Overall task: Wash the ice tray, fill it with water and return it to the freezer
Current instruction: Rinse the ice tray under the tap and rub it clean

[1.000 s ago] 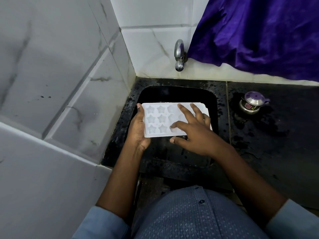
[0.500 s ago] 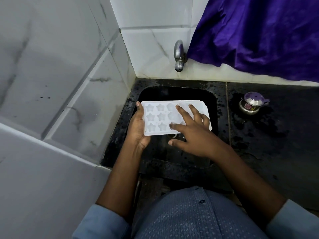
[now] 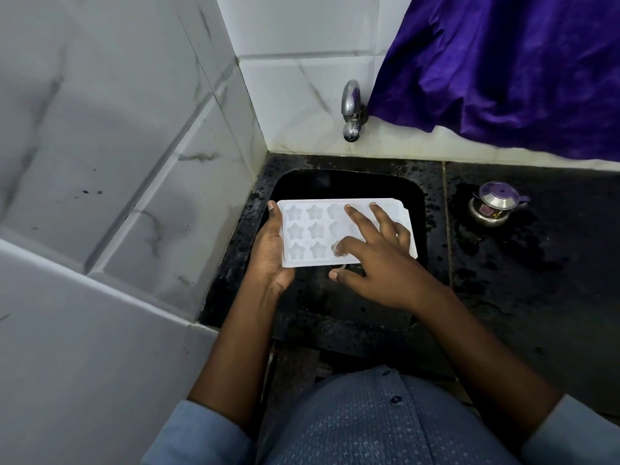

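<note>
Ice tray (image 3: 303, 229): white plastic, rectangular, with rounded corners and a flat rim. It is held roughly level over the basin of the black sink (image 3: 417, 209), below and in front of the tap (image 3: 351, 110). The wells are star-shaped and set in three rows. Three columns show clearly at the left end; the remainder lie under the right hand. The surface looks pale and slightly translucent. Whether the wells hold water cannot be told.

Left hand (image 3: 271, 255): grips the tray's left short edge, thumb lying along the top of the rim, palm and fingers beneath.

Right hand (image 3: 382, 268): spread wide over the right half of the tray and gripping nothing. Two long fingers (image 3: 352, 213) reach across toward the far rim. One finger bends down with its tip at a well in the near row. The thumb sits just off the near edge.

Surroundings: dark counter (image 3: 536, 280), wet in patches. A small steel pot (image 3: 493, 204) with a purple lid stands on it, right of the sink. A purple cloth (image 3: 503, 68) hangs over the tiled wall (image 3: 134, 129).
</note>
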